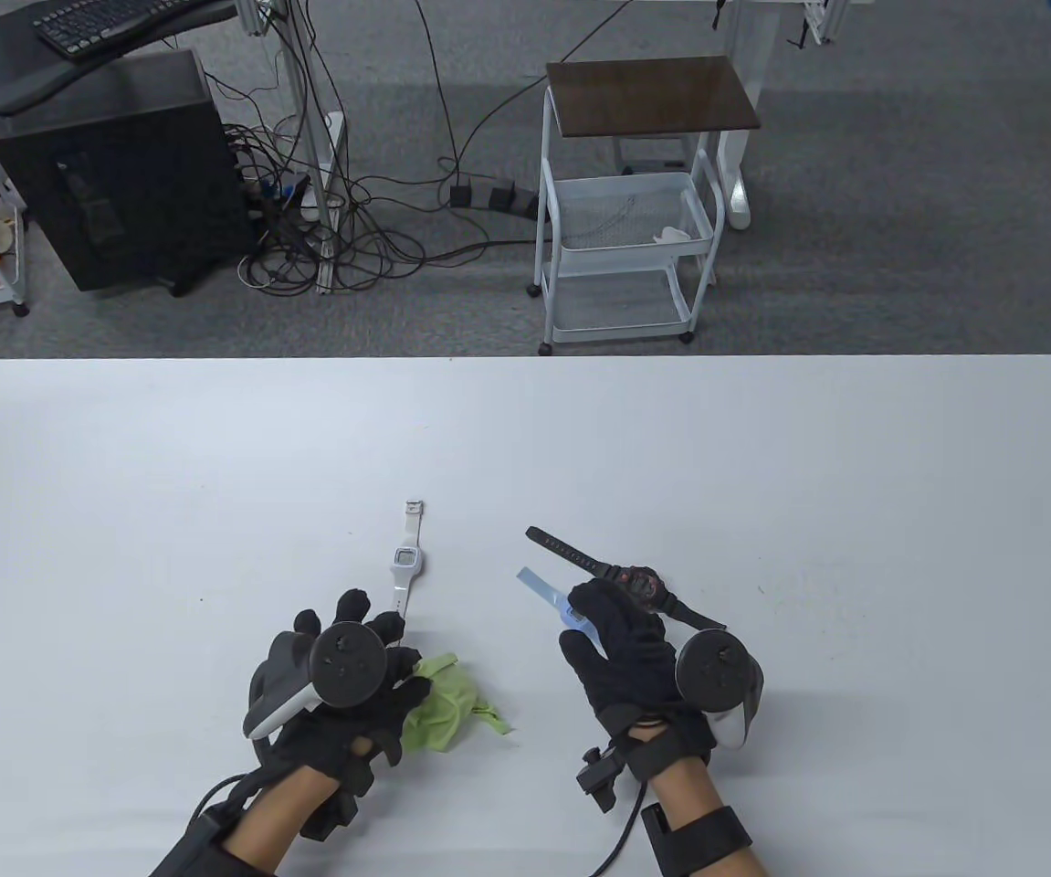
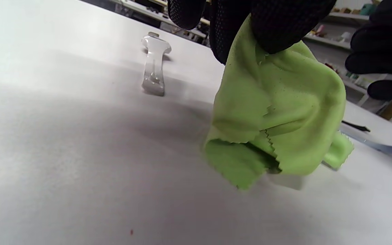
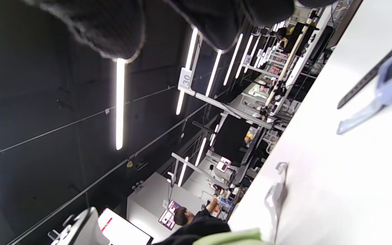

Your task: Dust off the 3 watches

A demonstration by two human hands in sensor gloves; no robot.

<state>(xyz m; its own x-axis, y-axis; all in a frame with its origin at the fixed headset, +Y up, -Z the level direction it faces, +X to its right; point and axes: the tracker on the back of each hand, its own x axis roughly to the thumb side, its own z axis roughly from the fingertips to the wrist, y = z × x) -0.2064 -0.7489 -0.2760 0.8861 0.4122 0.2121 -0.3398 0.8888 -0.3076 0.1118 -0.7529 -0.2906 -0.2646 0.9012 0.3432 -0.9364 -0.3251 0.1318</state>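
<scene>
A green microfiber cloth (image 2: 277, 112) is pinched in the left hand (image 1: 342, 681) while the pale blue watch (image 1: 554, 605) is grasped by the right hand (image 1: 630, 653) above the bench (image 1: 762, 475), so gentle wipes across its face are probably best.

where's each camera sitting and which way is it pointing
Table view: high, looking down at the white table; shows the left hand, right hand, both forearms.
Left wrist view: low, looking along the tabletop; gloved fingers pinch the green cloth.
Right wrist view: rolled sideways, facing room and ceiling lights; fingers at top.
Shared: the white watch appears in all three.
</scene>
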